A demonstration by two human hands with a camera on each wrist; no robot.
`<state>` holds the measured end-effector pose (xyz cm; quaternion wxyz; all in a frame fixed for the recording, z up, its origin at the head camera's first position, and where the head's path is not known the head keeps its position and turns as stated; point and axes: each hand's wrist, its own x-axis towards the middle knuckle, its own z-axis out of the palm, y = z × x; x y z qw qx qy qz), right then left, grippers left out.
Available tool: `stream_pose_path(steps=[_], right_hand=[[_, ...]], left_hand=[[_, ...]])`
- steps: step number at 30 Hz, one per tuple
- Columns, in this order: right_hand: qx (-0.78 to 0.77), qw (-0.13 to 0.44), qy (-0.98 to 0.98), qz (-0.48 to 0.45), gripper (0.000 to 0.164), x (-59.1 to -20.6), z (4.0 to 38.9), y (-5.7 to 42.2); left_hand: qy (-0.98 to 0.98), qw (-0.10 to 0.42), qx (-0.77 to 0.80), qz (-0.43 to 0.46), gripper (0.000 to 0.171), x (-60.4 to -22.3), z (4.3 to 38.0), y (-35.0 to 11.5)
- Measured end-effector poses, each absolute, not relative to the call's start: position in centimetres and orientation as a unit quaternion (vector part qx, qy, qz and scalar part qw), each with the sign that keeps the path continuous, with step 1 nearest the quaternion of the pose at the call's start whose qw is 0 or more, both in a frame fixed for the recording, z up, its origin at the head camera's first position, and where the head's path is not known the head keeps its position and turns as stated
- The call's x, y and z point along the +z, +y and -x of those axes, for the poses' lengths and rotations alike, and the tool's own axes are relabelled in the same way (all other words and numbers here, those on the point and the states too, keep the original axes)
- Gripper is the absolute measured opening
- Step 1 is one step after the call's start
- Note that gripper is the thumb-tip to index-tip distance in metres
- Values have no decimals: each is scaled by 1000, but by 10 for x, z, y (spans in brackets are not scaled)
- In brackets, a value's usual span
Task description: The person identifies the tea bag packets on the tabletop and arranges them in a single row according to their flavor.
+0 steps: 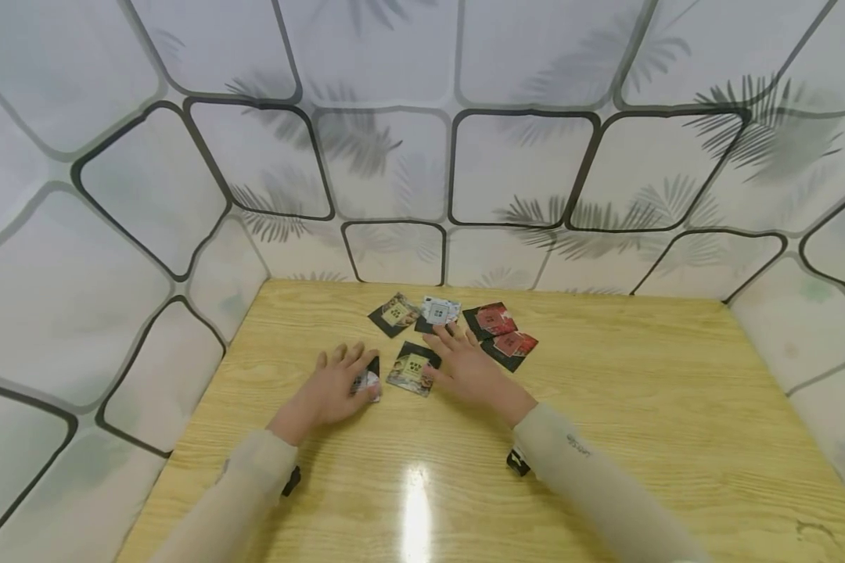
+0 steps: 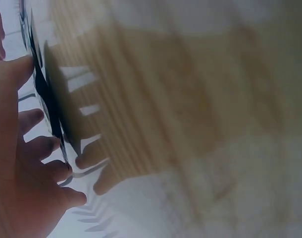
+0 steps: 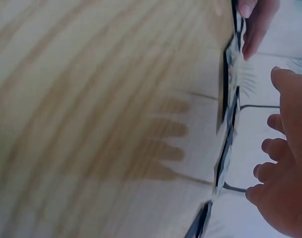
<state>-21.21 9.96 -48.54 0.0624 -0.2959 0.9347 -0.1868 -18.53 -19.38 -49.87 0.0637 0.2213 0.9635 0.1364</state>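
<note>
My left hand (image 1: 329, 389) is spread over a small square black-and-white packet (image 1: 368, 381), partly hidden beneath it. In the left wrist view, the thumb (image 2: 23, 69) and fingers touch the thin packet from above. My right hand (image 1: 473, 371) hovers with loosely extended fingers just above other packets; the right wrist view shows a gap below it. Its thumb overlaps a black-and-beige packet (image 1: 408, 371). Beyond its fingertips lies a white-and-black packet (image 1: 438, 311). Two red-and-black packets, one upper (image 1: 490, 319) and one lower (image 1: 512, 346), overlap to the right.
Another black-and-beige packet (image 1: 394, 315) lies at the back left of the group. Everything rests on a light wood-grain table (image 1: 641, 407), with a bright reflection near its front. Patterned white walls (image 1: 521, 164) enclose its back and sides.
</note>
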Motion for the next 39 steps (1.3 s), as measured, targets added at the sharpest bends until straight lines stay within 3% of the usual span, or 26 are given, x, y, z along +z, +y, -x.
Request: stream_pose_path(steps=[23, 39], right_hand=[[-156, 114, 928, 319, 70, -504, 211, 80], [-161, 120, 926, 320, 69, -504, 210, 80]], left_hand=[[965, 92, 142, -202, 75, -501, 183, -193], [970, 84, 133, -187, 59, -495, 180, -203]])
